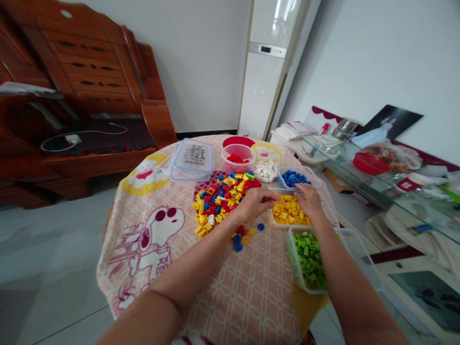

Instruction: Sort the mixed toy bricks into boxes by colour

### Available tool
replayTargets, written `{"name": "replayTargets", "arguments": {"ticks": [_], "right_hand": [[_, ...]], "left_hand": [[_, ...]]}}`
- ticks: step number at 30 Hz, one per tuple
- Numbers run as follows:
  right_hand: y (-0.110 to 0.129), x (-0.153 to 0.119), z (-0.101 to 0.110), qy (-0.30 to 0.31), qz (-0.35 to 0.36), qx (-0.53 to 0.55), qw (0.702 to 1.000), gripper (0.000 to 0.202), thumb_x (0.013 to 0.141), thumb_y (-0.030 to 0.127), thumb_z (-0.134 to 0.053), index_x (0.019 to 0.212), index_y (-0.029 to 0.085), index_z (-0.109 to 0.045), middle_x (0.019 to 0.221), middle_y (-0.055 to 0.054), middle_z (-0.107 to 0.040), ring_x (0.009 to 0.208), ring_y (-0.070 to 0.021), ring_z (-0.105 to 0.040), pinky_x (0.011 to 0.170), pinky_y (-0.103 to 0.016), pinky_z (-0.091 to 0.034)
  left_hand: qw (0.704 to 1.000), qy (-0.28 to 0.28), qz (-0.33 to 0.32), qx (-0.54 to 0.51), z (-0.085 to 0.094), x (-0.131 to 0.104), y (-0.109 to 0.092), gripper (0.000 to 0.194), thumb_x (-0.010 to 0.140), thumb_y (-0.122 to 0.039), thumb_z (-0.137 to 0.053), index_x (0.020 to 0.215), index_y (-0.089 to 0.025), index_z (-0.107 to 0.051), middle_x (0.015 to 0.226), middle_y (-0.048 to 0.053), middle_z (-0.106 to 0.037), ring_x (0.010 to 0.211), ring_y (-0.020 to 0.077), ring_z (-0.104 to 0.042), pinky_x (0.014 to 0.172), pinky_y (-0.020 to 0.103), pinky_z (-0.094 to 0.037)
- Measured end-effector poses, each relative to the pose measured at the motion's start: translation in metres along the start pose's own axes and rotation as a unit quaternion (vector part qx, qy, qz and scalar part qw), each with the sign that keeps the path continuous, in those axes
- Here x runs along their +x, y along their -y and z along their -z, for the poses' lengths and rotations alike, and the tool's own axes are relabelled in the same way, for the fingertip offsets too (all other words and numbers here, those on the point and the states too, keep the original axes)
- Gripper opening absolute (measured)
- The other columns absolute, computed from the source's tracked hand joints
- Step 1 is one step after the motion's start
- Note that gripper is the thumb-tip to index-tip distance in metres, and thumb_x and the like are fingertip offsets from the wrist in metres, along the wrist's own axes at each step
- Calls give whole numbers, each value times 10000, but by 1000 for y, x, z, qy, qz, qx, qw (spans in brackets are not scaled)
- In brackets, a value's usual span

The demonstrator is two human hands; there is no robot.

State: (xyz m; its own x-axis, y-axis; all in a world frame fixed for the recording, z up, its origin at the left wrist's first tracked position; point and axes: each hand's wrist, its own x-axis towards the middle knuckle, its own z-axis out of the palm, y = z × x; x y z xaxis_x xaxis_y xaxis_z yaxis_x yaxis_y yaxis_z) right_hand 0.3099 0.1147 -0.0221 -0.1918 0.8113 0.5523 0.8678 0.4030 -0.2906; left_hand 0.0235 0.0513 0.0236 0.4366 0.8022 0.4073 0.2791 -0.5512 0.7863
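Note:
My left hand (256,202) is at the left rim of a clear container of yellow toy bricks (287,211). Its fingers are bent and drawn together; whatever they may hold is hidden. At that container's right side my right hand (309,200) has its fingers apart, and nothing shows in them. A mixed pile of toy bricks (224,199), red, yellow, blue and some white, lies left of my left hand. Blue bricks (294,178) fill a container just behind the yellow ones. Green bricks (309,258) sit in a nearer container, partly behind my right forearm.
A round tub (238,155) of red bricks and a heap of white bricks (265,171) stand at the back. Stacked clear lids (192,160) lie at back left. Loose wheel-like pieces (237,243) are on the patterned tablecloth (251,287). A glass shelf (381,187) adjoins on the right.

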Motion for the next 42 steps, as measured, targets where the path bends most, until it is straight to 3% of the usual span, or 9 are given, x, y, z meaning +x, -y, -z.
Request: {"name": "replayTargets", "arguments": {"ticks": [3, 9, 12, 22, 35, 42], "right_hand": [[1, 0, 0, -3, -1, -4, 1000, 371, 875, 266, -556, 1167, 186, -771, 1192, -150, -774, 1172, -346, -661, 1101, -590, -485], [4, 1, 0, 4, -10, -16, 1000, 380, 865, 236, -563, 1170, 144, -770, 1224, -172, -763, 1189, -346, -661, 1121, -579, -474], [4, 1, 0, 2, -10, -13, 1000, 371, 864, 236, -568, 1166, 157, -769, 1225, -165, -763, 1190, -346, -659, 1125, -587, -468], [2, 1, -1, 1, -9, -4, 1000, 377, 871, 268, -552, 1165, 173, -767, 1209, -162, -762, 1177, -352, -654, 1113, -592, -474], [1, 1, 0, 1, -9, -2, 1000, 379, 857, 283, -560, 1162, 197, -767, 1198, -146, -769, 1173, -355, -653, 1112, -603, -472], [0, 1, -1, 3, -7, 0, 1000, 380, 867, 277, -553, 1171, 196, -765, 1209, -148, -765, 1178, -350, -656, 1111, -609, -474]], "left_hand": [[1000, 13, -7, 20, 1, 0, -1, 298, 858, -83, -646, 1085, -177, -814, 1046, 76, -789, 856, 152, -712, 786, 239, -551], [993, -35, 56, 97, 39, 1, 11, 309, 831, -67, -627, 1054, -178, -810, 982, 35, -803, 844, 160, -716, 797, 243, -549], [986, -41, 85, 139, 47, 1, 16, 312, 828, -57, -599, 1029, -173, -808, 949, 27, -807, 845, 164, -722, 806, 242, -551], [940, 89, 85, 320, 7, -2, 17, 281, 884, -91, -606, 1069, -192, -791, 1096, 105, -765, 1082, 242, -706, 945, 326, -558], [927, 101, 121, 340, 11, -2, 13, 280, 958, -126, -529, 1086, -181, -772, 1106, 120, -765, 1081, 249, -702, 926, 335, -558], [935, 102, 103, 325, 7, -3, 19, 215, 891, -141, -636, 1026, -223, -782, 1033, 83, -781, 1045, 232, -710, 927, 315, -556]]}}
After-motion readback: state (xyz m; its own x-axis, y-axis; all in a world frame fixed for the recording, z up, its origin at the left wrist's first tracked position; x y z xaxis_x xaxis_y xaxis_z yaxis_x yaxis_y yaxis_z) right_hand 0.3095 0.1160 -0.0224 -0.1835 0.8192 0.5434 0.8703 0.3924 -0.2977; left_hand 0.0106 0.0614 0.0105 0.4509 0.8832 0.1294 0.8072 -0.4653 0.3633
